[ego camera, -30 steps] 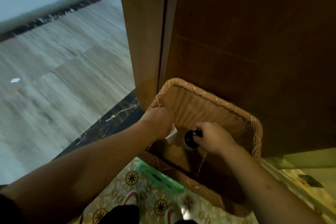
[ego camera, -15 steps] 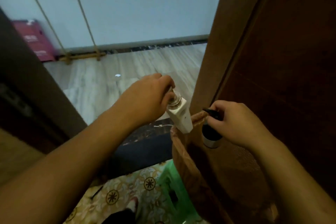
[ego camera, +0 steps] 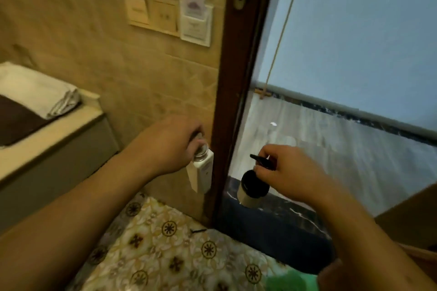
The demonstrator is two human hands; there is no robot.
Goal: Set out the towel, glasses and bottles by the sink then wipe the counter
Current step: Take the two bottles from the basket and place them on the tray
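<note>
Gripping tight, the left hand (ego camera: 170, 144) pinches the silver cap of a white square bottle (ego camera: 201, 172), hanging just left of the dark door frame (ego camera: 233, 101). Right of that frame, the right hand (ego camera: 288, 172) clamps the black pump of a round bottle (ego camera: 251, 190). Far left of the frame, a folded towel (ego camera: 37, 90) lies on the counter (ego camera: 59, 130).

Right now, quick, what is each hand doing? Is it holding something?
Left hand: closed around the cap end of a white bottle.
Right hand: closed on the black pump top of a round bottle.
</note>
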